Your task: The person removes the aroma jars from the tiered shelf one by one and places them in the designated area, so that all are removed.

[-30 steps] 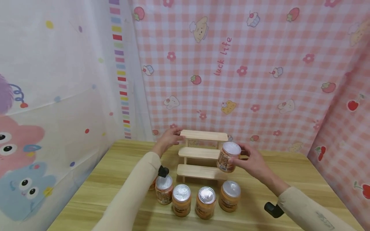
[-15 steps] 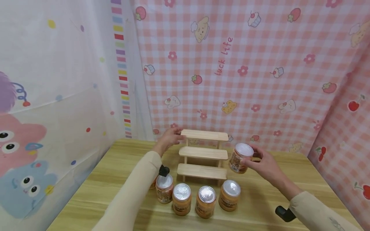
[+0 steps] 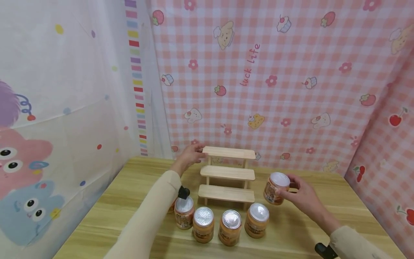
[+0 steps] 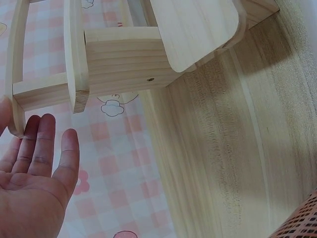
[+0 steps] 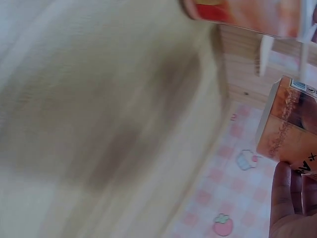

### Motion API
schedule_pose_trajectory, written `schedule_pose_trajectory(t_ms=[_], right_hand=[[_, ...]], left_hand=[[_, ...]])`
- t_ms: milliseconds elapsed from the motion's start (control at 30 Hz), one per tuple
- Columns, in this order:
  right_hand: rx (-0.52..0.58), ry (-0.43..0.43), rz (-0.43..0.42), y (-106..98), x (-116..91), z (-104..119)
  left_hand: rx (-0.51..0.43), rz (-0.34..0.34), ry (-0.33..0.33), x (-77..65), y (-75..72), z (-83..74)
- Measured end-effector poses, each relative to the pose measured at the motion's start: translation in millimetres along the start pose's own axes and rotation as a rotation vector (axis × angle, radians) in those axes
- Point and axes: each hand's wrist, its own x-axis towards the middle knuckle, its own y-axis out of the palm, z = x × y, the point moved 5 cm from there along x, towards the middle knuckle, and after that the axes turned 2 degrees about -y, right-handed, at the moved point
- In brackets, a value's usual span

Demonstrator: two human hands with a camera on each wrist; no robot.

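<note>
A three-tier wooden display stand [image 3: 228, 172] stands at the back of the table. My left hand [image 3: 191, 155] is at the left end of its top tier. In the left wrist view the thumb and fingers [image 4: 42, 148] lie on either side of that board's end. My right hand [image 3: 304, 199] grips a jar [image 3: 275, 190] with an orange label and silver lid, right of the stand. The same jar [image 5: 287, 129] shows upright-side turned in the right wrist view, with fingertips at its edge.
Several similar jars [image 3: 230, 230] stand in a curved row before the stand; one at the left [image 3: 171, 207] is mostly hidden by my sleeve. The wood-grain table [image 3: 297, 237] meets a pink checked cloth [image 3: 291, 54] behind and a white cloth [image 3: 81, 90] at left.
My right hand has carried the jar rightward from the stand's right end, then lower and nearer to me. The left hand stays at the top tier.
</note>
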Motion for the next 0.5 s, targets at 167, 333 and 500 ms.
schedule_pose_trajectory(t_ms=[167,333,500], right_hand=[[0.005,0.045,0.003,9.6,-4.0,-19.2],[0.024,0.078,-0.009,20.3,-6.9,-31.7],[0.019,0.082,-0.023,28.3,-8.1,-39.9]], left_hand=[[0.014,-0.003,-0.01,-0.6,-0.1,0.5],[0.02,-0.007,-0.012,-2.8,-0.4,-0.2],[0.025,-0.008,-0.001,-2.2,-0.5,-1.1]])
